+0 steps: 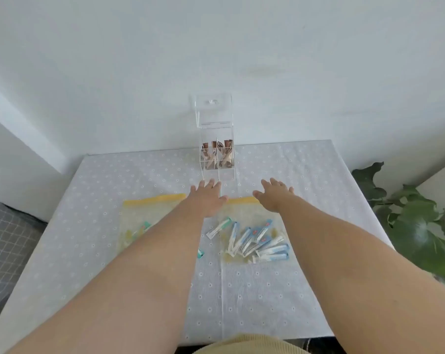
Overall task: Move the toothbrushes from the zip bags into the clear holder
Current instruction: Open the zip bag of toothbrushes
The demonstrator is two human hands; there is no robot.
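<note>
Hands: left hand (208, 198) and right hand (273, 196) spread open, empty, mid-frame.
Toothbrushes (252, 241): light, slippery wrappers; pinch mid-length.
Holder (215, 134): rigid, tippy.

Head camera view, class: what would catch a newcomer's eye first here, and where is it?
Two bare arms stretch forward over the table, the left hand and right hand open and empty just short of the clear holder standing at the far edge. Under the right arm, blue and white wrapped toothbrushes lie heaped in a yellow-topped zip bag; a second zip bag lies left.
</note>
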